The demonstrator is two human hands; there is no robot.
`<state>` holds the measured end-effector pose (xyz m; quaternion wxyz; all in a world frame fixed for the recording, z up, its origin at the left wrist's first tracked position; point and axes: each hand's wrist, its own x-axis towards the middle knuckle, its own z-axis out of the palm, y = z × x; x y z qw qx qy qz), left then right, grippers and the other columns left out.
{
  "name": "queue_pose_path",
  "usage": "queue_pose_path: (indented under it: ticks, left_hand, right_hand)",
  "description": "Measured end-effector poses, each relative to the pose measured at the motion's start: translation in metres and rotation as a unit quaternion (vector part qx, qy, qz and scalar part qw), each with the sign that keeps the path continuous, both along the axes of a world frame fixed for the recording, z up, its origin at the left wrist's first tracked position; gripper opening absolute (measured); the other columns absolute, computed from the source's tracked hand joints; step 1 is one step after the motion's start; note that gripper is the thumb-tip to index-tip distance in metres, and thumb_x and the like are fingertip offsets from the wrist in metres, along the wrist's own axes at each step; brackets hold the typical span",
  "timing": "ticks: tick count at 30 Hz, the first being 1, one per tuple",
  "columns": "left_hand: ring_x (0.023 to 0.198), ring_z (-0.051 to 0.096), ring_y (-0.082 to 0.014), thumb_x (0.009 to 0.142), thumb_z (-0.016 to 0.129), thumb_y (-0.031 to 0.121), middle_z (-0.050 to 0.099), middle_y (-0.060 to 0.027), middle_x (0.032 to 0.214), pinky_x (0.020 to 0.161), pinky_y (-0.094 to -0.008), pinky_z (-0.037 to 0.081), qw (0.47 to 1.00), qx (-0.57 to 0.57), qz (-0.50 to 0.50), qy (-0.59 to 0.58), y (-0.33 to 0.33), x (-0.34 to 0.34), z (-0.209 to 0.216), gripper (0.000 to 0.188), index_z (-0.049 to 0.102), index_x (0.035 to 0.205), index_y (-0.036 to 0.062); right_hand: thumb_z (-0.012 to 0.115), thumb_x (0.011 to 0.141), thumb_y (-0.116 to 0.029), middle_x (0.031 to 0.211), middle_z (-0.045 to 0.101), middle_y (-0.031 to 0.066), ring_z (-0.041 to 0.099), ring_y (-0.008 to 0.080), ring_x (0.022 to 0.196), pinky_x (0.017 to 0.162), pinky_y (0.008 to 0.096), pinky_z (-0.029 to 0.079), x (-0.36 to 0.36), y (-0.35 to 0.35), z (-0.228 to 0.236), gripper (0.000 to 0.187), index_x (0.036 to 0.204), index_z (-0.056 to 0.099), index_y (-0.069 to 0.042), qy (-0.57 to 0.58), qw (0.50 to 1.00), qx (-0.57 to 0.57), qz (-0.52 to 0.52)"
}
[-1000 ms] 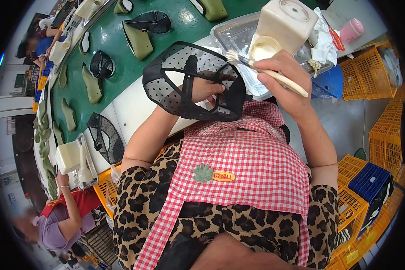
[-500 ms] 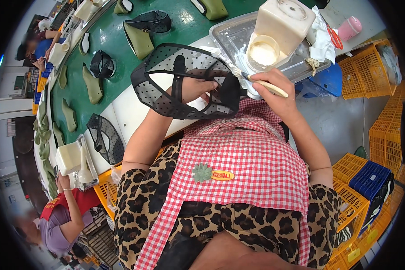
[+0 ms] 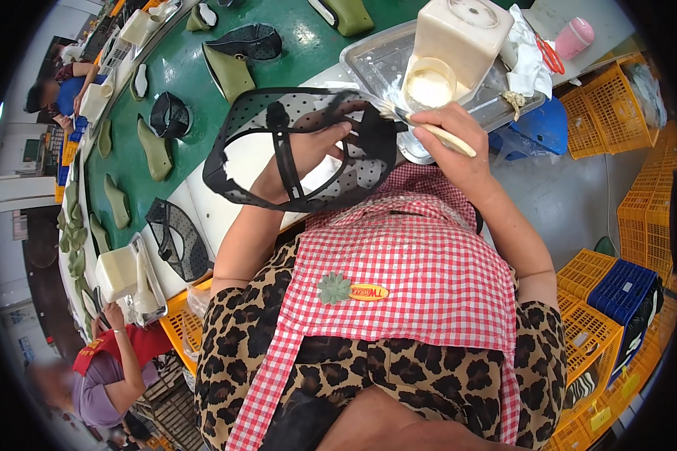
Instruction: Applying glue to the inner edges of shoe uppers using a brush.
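Note:
My left hand [image 3: 316, 155] is inside a sheer black dotted shoe upper [image 3: 237, 120], its fingers closed on the fabric near the dark end part. A thin black strap crosses over that hand. In my right hand [image 3: 456, 143] is a brush with a pale wooden handle [image 3: 451, 140]. The brush's bristles are at the right edge of the upper; whether they touch it is hard to tell. Just beyond the brush, a round cup of whitish paste [image 3: 430, 84] is joined to a cream plastic container [image 3: 462, 45], standing in a grey tray [image 3: 357, 56].
Green shoe lasts [image 3: 155, 148] and more black uppers [image 3: 177, 239] lie on the green worktop [image 3: 195, 83]. A white cloth [image 3: 529, 56], red scissors [image 3: 549, 56] and a pink bottle [image 3: 574, 37] are at the right. Yellow crates [image 3: 602, 101] stand beside me. Co-workers [image 3: 116, 372] sit at the left.
The shoe upper has tilted and shifted slightly left and down, showing more of its opening. My right hand with the brush has moved a little left and up.

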<state>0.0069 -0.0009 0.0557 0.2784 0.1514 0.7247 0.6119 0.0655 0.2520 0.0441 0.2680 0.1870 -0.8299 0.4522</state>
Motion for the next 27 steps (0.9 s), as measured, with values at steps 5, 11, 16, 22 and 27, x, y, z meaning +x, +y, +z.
queue_pose_path:
  ticks: [5,11,16,22,27]
  left_hand:
    - [0.102,0.066,-0.0188,0.1,0.053,0.014,0.066,-0.0132,0.119,0.077,-0.0314,0.058,0.995,0.089,0.029,-0.03,-0.003,-0.009,-0.018,0.043,0.05,0.141,0.0007]
    - [0.102,0.066,-0.0186,0.1,0.053,0.013,0.066,-0.0122,0.117,0.079,-0.0312,0.058,0.996,0.081,-0.009,-0.021,0.019,-0.018,-0.025,0.043,0.05,0.14,0.0006]
    - [0.104,0.065,-0.0187,0.1,0.054,0.012,0.066,-0.0122,0.119,0.085,-0.0337,0.057,0.989,0.14,-0.017,-0.037,0.036,-0.022,-0.029,0.043,0.05,0.141,0.0005]
    - [0.106,0.066,-0.0217,0.1,0.052,0.009,0.065,-0.0146,0.122,0.086,-0.0349,0.057,0.988,0.154,0.007,-0.029,0.029,-0.027,-0.039,0.042,0.049,0.141,-0.0011]
    - [0.105,0.066,-0.0216,0.1,0.051,0.009,0.065,-0.0145,0.121,0.086,-0.0351,0.056,0.99,0.139,0.006,-0.004,0.026,-0.025,-0.033,0.042,0.049,0.141,-0.0011]
  right_hand:
    - [0.076,0.079,-0.004,0.087,0.071,0.0077,0.062,0.0207,0.075,0.069,0.0308,0.05,0.021,0.014,-0.015,0.018,0.097,0.073,-0.003,-0.068,0.996,-0.033,-0.052]
    - [0.076,0.079,-0.003,0.086,0.07,0.0076,0.062,0.02,0.076,0.068,0.0305,0.049,0.019,0.019,0.007,0.018,0.097,0.073,-0.003,-0.034,0.995,-0.031,-0.088]
    - [0.076,0.079,-0.003,0.084,0.069,0.0072,0.063,0.0203,0.075,0.068,0.0306,0.05,0.012,0.021,-0.003,0.017,0.096,0.073,-0.003,-0.028,0.995,-0.03,-0.093]
    - [0.076,0.08,-0.004,0.084,0.068,0.0075,0.063,0.0186,0.075,0.069,0.0295,0.05,0.025,0.03,-0.025,0.016,0.096,0.073,-0.004,-0.1,0.986,-0.064,-0.118]
    - [0.075,0.082,-0.004,0.085,0.068,0.0069,0.063,0.0165,0.076,0.069,0.028,0.049,0.026,0.03,-0.005,0.014,0.096,0.073,-0.004,-0.093,0.985,-0.068,-0.126]
